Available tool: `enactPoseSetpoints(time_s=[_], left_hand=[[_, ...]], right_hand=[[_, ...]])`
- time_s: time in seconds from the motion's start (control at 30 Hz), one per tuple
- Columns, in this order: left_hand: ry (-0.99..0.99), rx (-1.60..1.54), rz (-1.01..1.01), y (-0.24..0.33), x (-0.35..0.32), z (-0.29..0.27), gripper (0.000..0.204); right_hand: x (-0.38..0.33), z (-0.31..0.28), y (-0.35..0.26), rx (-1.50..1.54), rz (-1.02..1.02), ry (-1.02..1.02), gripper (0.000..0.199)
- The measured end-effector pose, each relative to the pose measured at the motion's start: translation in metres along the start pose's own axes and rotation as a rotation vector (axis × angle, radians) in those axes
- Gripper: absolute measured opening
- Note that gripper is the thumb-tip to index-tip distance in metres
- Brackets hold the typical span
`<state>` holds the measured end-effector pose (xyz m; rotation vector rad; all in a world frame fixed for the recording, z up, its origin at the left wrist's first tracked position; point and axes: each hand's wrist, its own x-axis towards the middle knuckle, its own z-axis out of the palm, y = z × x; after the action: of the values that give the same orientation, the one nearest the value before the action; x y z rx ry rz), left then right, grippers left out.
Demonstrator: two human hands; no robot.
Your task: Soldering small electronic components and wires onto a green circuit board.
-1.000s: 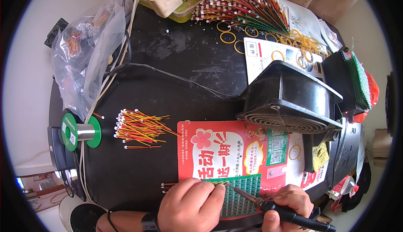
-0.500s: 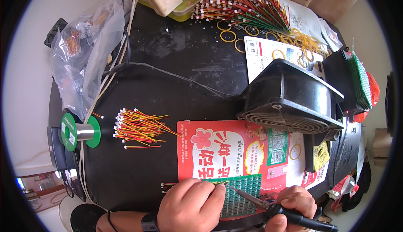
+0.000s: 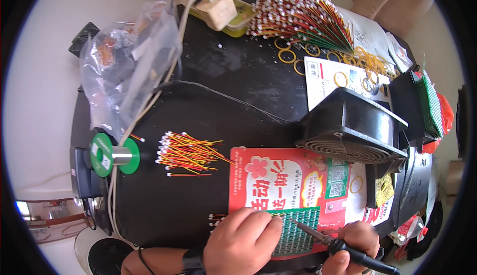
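A green circuit board [image 3: 303,232] with rows of small pads lies on a red printed sheet [image 3: 241,175] near the front edge. My left hand [image 3: 246,242] rests over the board's left part, its fingers closed on thin wires [image 3: 279,215] whose yellow ends show at the fingertips. White connectors of such wires [image 3: 214,218] stick out left of that hand. In my right hand [image 3: 360,240] is a soldering iron [image 3: 350,255] with a black handle, held slanting. Its tip points at the board close to the left fingertips; whether it touches cannot be told.
A black fan [image 3: 353,126] stands behind the board. Left of the sheet lies a pile of red-yellow wires [image 3: 189,153], then a solder spool [image 3: 121,155]. A large wire bundle [image 3: 303,19] and rubber bands [image 3: 367,63] lie at the back. A yellow sponge [image 3: 384,190] is at right.
The whole scene has shifted to the right in the picture as the head turned. Both hands keep nearly the same places over the board, with the iron's tip still close to the left fingertips.
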<state>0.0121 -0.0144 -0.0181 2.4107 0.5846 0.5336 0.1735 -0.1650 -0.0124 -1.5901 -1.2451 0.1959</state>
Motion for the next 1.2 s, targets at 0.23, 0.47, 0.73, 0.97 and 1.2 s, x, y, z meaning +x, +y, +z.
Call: enactPoseSetpoints(time_s=[0.23, 0.47, 0.73, 0.97, 1.2], left_hand=[[0.075, 0.052, -0.1, -0.011, 0.013, -0.031, 0.017], [0.025, 0.41, -0.387, -0.056, 0.007, -0.085, 0.007], [0.045, 0.496, -0.478, -0.064, 0.005, -0.084, 0.005], [-0.107, 0.53, -0.414, -0.062, 0.003, -0.093, 0.007], [-0.036, 0.419, -0.433, -0.06, 0.002, -0.097, 0.017]], right_hand=[[-0.007, -0.008, 0.001, -0.005, 0.036, -0.033, 0.036], [-0.008, -0.005, 0.002, -0.043, 0.041, 0.036, 0.037], [-0.014, -0.001, 0.004, 0.007, 0.034, 0.042, 0.037], [-0.032, 0.008, 0.013, -0.096, 0.199, 0.236, 0.051], [-0.03, 0.004, 0.01, -0.117, 0.204, 0.199, 0.049]])
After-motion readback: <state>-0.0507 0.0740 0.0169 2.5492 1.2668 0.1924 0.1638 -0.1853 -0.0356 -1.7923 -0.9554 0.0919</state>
